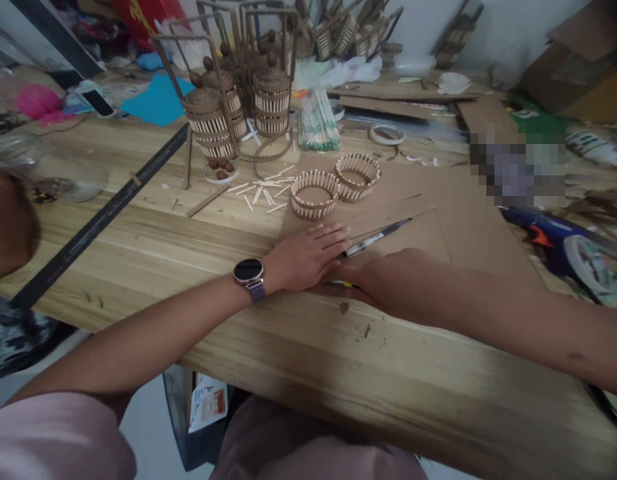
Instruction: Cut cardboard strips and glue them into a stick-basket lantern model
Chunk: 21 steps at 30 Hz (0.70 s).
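My left hand (306, 259), with a watch (248, 270) on the wrist, lies flat with fingers stretched out on a brown cardboard sheet (468, 220). Close by its thumb, my right hand (388, 277) is closed, and a thin object with a silver and a yellow part (344, 284) shows below its fingers; what kind it is I cannot make out. A pen (378, 238) rests on the cardboard just beyond both hands. Two round rings of short wooden sticks (314, 195) stand side by side farther back on the sheet.
Loose wooden sticks (263, 192) lie left of the rings. Several stick lanterns with handles (208, 120) and a bag of sticks (318, 123) stand behind. A blue glue gun (553, 230) and tape roll (590, 263) lie right. Part of another person (11, 220) shows at left.
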### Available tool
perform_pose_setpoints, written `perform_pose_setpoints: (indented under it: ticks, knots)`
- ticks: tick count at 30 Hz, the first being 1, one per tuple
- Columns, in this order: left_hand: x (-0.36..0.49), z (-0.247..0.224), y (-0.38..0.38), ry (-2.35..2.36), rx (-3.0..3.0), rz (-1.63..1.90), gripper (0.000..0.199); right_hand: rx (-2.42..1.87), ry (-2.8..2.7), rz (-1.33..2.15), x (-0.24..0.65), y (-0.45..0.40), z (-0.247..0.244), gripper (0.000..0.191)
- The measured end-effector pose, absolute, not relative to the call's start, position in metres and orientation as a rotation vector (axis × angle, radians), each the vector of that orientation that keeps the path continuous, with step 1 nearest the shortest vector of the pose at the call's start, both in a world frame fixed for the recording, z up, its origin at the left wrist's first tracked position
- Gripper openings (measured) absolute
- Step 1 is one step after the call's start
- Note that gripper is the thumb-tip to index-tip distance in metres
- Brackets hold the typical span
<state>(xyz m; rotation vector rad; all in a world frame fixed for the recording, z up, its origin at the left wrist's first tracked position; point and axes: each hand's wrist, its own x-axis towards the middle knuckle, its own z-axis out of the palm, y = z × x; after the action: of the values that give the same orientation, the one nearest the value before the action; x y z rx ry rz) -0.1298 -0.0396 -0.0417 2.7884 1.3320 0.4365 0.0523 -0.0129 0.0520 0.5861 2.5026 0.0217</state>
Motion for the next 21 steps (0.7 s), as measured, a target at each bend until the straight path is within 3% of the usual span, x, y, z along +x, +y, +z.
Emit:
perform_pose_setpoints:
  ticks: [10,21]
  knots:
    - [-0.133,-0.043,-0.039,1.278,2.797,0.486,0.044,0.435,2.506,0.190,0.036,-0.011,0.054,0.029]
    - [-0.135,-0.043,-0.037,1.285,2.784,0.454,0.046,0.511,2.496,0.118,0.058,-0.010,0.054,0.026]
